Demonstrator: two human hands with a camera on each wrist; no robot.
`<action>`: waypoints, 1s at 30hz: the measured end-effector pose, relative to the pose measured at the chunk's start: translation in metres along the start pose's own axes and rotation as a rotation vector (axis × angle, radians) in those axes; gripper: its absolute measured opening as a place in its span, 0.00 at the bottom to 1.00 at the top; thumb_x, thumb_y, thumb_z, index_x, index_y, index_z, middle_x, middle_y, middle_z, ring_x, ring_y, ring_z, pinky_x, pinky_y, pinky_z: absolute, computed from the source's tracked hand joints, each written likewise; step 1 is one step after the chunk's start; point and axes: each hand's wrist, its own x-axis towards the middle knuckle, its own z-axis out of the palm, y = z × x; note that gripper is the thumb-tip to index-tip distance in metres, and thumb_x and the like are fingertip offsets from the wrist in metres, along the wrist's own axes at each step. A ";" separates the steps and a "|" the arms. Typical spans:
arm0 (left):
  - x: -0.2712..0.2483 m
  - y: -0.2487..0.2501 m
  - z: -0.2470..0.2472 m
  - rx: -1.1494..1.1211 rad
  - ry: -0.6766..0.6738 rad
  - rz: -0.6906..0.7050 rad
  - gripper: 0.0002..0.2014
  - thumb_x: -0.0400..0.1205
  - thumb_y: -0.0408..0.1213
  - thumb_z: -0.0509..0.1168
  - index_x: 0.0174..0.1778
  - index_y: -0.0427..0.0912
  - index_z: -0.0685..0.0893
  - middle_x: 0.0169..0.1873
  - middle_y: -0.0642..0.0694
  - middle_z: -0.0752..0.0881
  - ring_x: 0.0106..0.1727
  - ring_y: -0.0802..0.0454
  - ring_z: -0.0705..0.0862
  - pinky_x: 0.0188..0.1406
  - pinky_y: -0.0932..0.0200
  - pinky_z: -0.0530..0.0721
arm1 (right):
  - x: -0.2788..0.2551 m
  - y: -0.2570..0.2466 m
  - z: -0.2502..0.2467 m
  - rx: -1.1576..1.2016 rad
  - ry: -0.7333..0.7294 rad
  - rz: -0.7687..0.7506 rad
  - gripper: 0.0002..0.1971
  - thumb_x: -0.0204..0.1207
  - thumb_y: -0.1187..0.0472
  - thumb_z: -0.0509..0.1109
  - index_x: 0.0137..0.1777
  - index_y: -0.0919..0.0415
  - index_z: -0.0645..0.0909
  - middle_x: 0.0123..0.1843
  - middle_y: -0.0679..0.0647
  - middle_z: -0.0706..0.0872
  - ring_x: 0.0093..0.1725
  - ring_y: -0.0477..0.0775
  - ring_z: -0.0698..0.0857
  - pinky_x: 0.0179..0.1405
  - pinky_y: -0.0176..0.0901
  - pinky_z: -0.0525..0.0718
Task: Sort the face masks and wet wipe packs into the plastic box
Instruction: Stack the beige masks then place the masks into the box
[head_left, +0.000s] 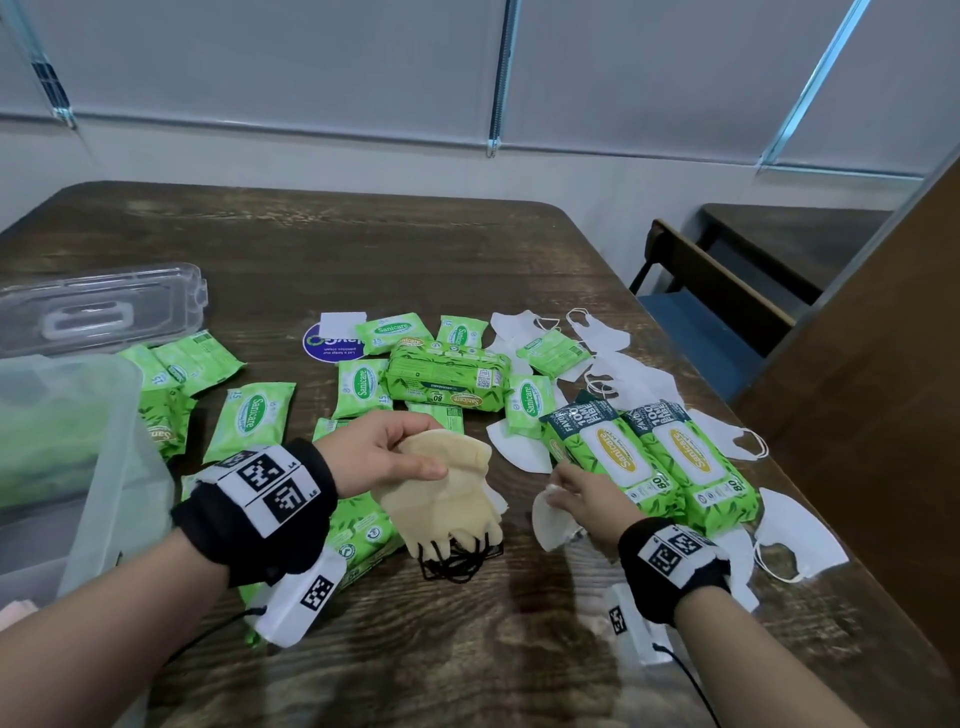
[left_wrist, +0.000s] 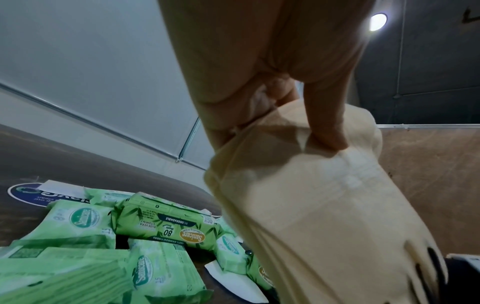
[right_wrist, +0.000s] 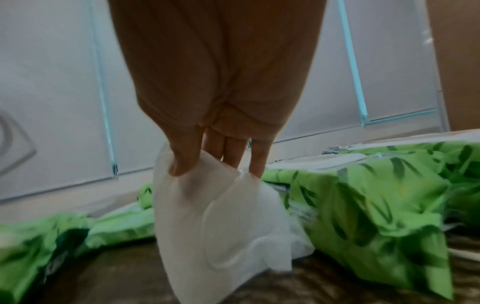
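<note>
The person's 2 forearms reached in from the near edge of the brown table (head_left: 395, 249), each wrist wrapped in a black band (head_left: 260, 514) with coded white tags. At the far left stood the frosted plastic box (head_left: 111, 431), something green showing dimly through its wall, and its clear lid (head_left: 98, 306) lay flat on the table just behind it. The left hand (head_left: 387, 454) was clenched around a bunch of beige masks (head_left: 449, 493), thumb on top and fingers under, holding them clear of the table with their black ear loops (head_left: 457, 561) dangling below. In the left wrist view the thumb pressed into the beige fabric (left_wrist: 311, 195). Behind and around that hand, small green wipe packs (head_left: 252, 421) lay scattered, with 1 thick green pack (head_left: 449, 382) near the middle beside a round blue sticker (head_left: 332, 343). The right hand (head_left: 582, 493) pinched a white mask (head_left: 550, 519) at its upper edge, the lower part touching the table; the right wrist view showed thumb and fingers closed on the white fabric (right_wrist: 221, 216). Just beside it lay 2 large wipe packs (head_left: 654, 457), and loose white masks (head_left: 800, 535) were spread along the right edge.
</note>
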 end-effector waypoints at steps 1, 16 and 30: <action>-0.001 0.002 -0.001 -0.008 0.001 0.002 0.18 0.60 0.49 0.74 0.43 0.46 0.86 0.35 0.52 0.89 0.36 0.56 0.87 0.33 0.64 0.84 | -0.003 -0.004 -0.003 0.038 0.026 -0.021 0.06 0.82 0.60 0.64 0.45 0.61 0.70 0.41 0.58 0.78 0.41 0.55 0.74 0.32 0.35 0.66; -0.006 0.028 0.004 -0.114 0.020 0.073 0.30 0.53 0.51 0.83 0.49 0.44 0.87 0.43 0.42 0.91 0.42 0.48 0.89 0.41 0.56 0.88 | -0.017 -0.094 -0.015 0.789 0.223 -0.114 0.18 0.61 0.77 0.75 0.43 0.59 0.72 0.32 0.60 0.79 0.28 0.53 0.77 0.26 0.38 0.76; 0.003 0.022 0.011 -0.093 0.215 0.068 0.17 0.65 0.40 0.72 0.50 0.43 0.85 0.39 0.50 0.89 0.39 0.55 0.87 0.39 0.60 0.85 | -0.023 -0.119 -0.012 0.879 0.183 -0.134 0.07 0.80 0.69 0.66 0.55 0.70 0.82 0.40 0.65 0.90 0.38 0.59 0.87 0.41 0.50 0.85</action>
